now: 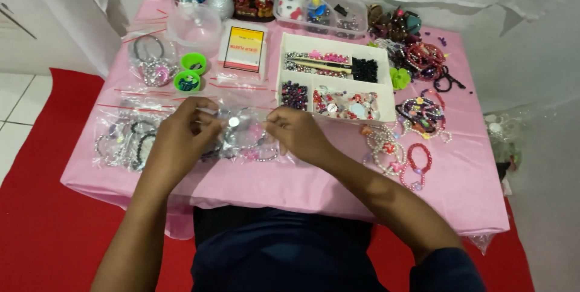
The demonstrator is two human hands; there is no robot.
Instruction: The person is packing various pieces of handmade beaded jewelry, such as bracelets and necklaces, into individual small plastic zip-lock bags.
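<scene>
1. Clear plastic bag (241,138), glossy, crinkled, betw. left hand (181,138) & right hand (296,135), near table's front edge.
2. Tablecloth (338,189): pink, smooth, matt; looks like thin plastic sheet.
3. White compartment tray (280,77), mid-table: matt, plastic or card, can't tell.
4. Beads in tray (344,104): glossy, mixed colours.
5. Bracelets (414,165) nr right edge: shiny pearl-like beads, pink & white.
6. Green caps (187,80), left side: smooth plastic.
7. Silver ball (220,3) at back edge: glittery finish.
8. Clear lidded box (320,14), back edge: glossy plastic.
9. Floor mat (42,219): red, matt, cloth-like.
</scene>
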